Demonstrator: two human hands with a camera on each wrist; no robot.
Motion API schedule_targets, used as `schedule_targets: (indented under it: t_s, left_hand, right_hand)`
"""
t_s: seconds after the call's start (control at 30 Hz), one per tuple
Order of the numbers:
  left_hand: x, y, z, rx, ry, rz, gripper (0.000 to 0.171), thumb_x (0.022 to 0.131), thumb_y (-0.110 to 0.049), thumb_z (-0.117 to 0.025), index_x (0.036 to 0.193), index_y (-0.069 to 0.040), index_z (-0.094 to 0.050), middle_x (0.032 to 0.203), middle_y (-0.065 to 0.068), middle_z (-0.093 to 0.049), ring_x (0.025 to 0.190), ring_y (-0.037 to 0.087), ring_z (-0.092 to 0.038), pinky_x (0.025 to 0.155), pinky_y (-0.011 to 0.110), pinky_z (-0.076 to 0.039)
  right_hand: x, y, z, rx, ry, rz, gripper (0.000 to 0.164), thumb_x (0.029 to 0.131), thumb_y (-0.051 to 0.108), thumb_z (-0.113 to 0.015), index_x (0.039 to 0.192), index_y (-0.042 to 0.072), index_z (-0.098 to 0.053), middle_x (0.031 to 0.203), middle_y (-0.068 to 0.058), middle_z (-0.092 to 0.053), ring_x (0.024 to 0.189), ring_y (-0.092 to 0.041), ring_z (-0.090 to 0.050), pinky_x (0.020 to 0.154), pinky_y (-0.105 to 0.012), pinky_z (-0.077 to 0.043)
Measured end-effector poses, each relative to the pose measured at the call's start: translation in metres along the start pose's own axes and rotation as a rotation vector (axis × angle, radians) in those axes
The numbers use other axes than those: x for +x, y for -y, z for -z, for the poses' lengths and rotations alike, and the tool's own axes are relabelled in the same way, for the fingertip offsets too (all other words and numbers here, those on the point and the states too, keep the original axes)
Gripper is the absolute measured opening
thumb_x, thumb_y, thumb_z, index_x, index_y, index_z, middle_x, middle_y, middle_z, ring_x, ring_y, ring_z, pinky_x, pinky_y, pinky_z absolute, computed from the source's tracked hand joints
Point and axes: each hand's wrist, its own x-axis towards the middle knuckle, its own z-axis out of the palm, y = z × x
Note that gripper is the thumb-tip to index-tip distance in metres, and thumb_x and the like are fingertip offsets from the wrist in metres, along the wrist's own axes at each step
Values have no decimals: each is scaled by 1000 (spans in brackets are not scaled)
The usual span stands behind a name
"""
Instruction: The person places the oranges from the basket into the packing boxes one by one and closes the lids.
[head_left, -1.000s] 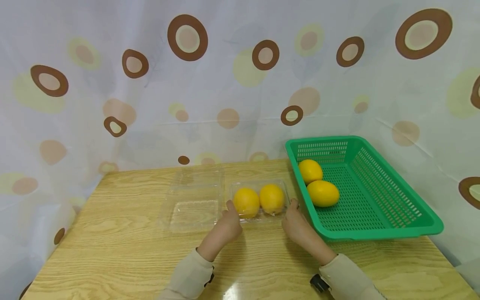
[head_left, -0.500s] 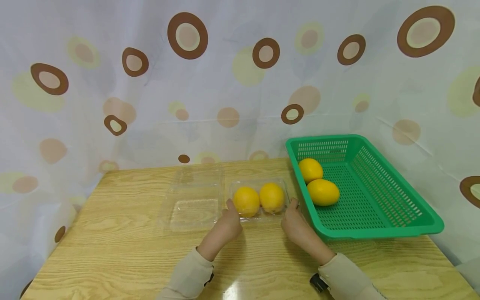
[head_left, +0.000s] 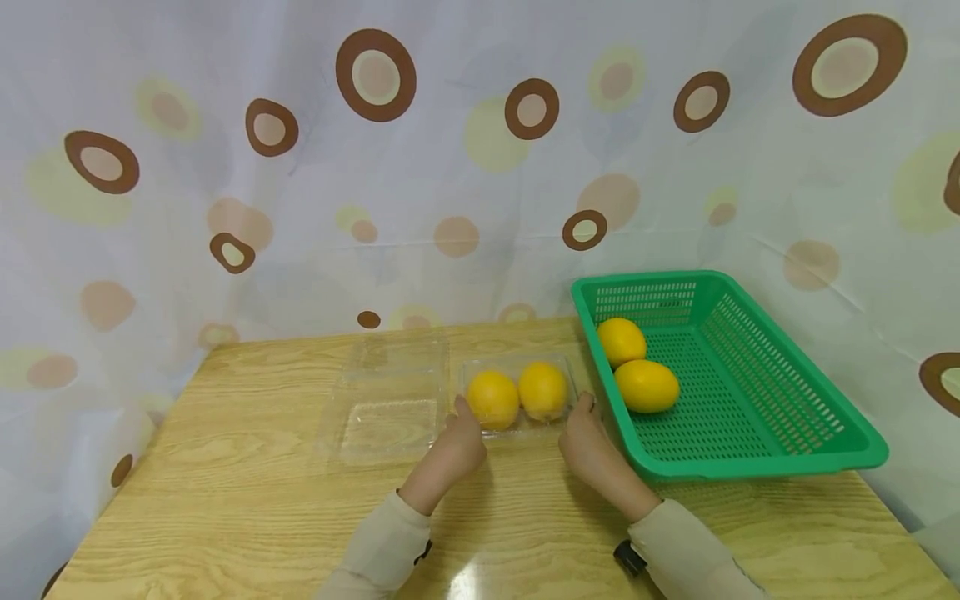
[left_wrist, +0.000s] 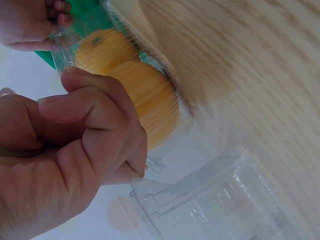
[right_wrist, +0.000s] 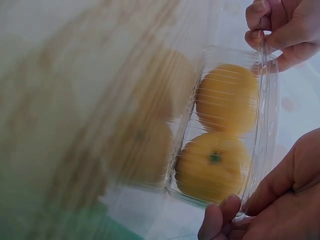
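Note:
Two yellow fruits, lemon-like, lie side by side in a clear plastic box (head_left: 517,363): a left fruit (head_left: 492,400) and a right fruit (head_left: 543,391). A green stem mark (right_wrist: 215,157) shows on one through the ribbed plastic. My left hand (head_left: 457,443) pinches the box's near left corner, fingers curled in the left wrist view. At the near right corner my right hand (head_left: 588,442) pinches the rim, thumb and fingertips on the plastic edge in the right wrist view. Whether the box touches the table cannot be told.
Left of the box sits an open clear plastic container (head_left: 390,408) with its lid folded back. A green basket (head_left: 757,467) stands close to my right hand, holding two more yellow fruits (head_left: 647,387). Behind the wooden table (head_left: 247,467) hangs a patterned curtain (head_left: 465,150).
The box and its fruits have shifted very slightly away from me, with both hands keeping their hold. My right hand has also edged a little to the left.

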Motion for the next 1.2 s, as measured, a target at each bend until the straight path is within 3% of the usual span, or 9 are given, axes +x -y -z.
schedule_targets:
  t_s: [0.07,0.2,0.3,0.5,0.6,0.73,0.97,1.07,1.2]
  left_hand:
    - [2,0,0,11,-3,-5,76,82,15,-54,144,18,-9,134,49,-29,94,48,-56,77,51,-52]
    - [6,-1,-1,29,-8,-24,76,82,14,-55,143,20,-9,132,50,-31,92,48,-57,76,51,-52]
    - [9,-2,-1,46,-15,-31,77,82,14,-56,143,20,-10,130,49,-34,84,44,-58,71,48,-53]
    - [13,-5,-4,76,-28,-28,76,81,12,-58,143,18,-13,125,46,-40,71,36,-57,59,42,-52]
    - [14,-6,-6,67,-23,-21,76,81,13,-57,143,17,-13,126,46,-39,68,35,-56,54,39,-49]
    - [14,-8,-8,31,-7,-10,78,81,13,-56,145,16,-11,129,46,-36,66,33,-53,52,35,-45]
    - [16,-14,-11,16,-1,8,78,82,11,-57,145,15,-11,133,46,-33,86,43,-58,67,47,-52]
    - [16,-15,-11,21,-21,2,77,82,12,-58,144,16,-12,132,46,-34,94,48,-57,71,50,-53]
    - [16,-14,-12,57,-63,-35,76,80,13,-60,142,18,-16,128,46,-38,92,48,-58,70,49,-54]
  right_hand:
    - [2,-1,0,6,10,-8,24,77,-16,-55,92,-22,-37,77,-25,-44,61,-33,-49,49,-39,-47]
    - [6,1,0,174,25,-174,23,80,-14,-51,95,-18,-35,80,-29,-44,64,-38,-50,52,-45,-47]
    - [8,1,-3,122,-19,-170,22,79,-13,-52,95,-18,-38,78,-28,-45,65,-38,-50,54,-46,-48]
    - [6,2,-9,-21,-191,-94,33,72,-13,-57,100,-24,-41,78,-27,-44,67,-37,-50,59,-47,-48]
    - [4,4,-7,-76,-175,-87,44,72,-12,-60,108,-28,-41,85,-32,-47,73,-39,-51,65,-47,-51]
    - [2,11,-1,-78,-86,-116,59,74,-9,-63,120,-32,-35,104,-43,-47,86,-47,-55,74,-52,-53]
    - [-3,21,5,-61,-21,-114,60,79,-8,-63,125,-32,-33,127,-49,-36,116,-59,-43,94,-61,-42]
    - [-4,24,6,-66,-6,-103,60,79,-8,-63,126,-32,-33,130,-49,-34,121,-60,-38,98,-61,-38]
    - [-5,28,8,-68,14,-96,65,76,-8,-67,126,-31,-33,132,-49,-31,124,-60,-35,100,-62,-36]
